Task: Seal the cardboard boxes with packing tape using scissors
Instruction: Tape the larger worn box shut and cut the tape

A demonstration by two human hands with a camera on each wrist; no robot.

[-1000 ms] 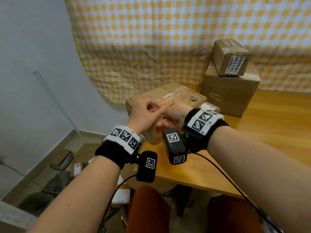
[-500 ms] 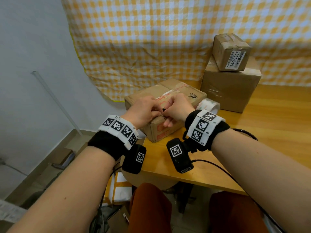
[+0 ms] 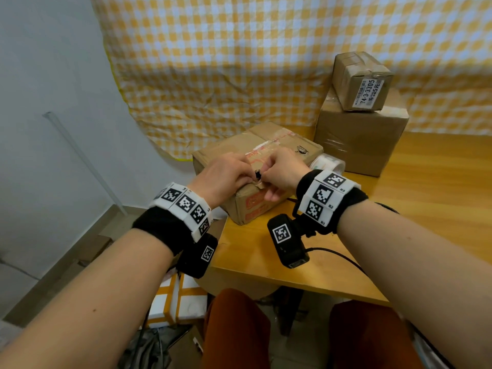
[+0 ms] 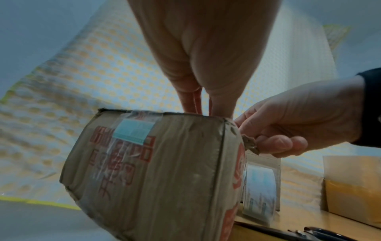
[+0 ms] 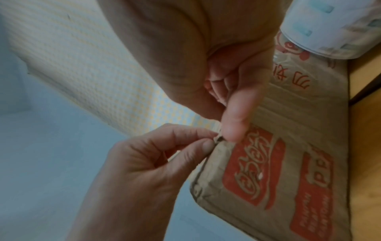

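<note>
On the yellow wooden table (image 3: 439,209), both hands meet at the near top corner of the worn brown cardboard box with red print (image 3: 255,206). The left hand (image 3: 226,177) and the right hand (image 3: 282,171) pinch a torn scrap there. Behind it, the patterned tape roll (image 3: 328,163) waits beside two stacked brown boxes (image 3: 362,134), so sealing seems barely begun.

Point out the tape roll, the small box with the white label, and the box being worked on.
tape roll (image 3: 328,163), head view, on its printed outer side.
small box with the white label (image 3: 346,73), head view, on its brown left face.
box being worked on (image 3: 239,147), head view, on its bare top.
</note>
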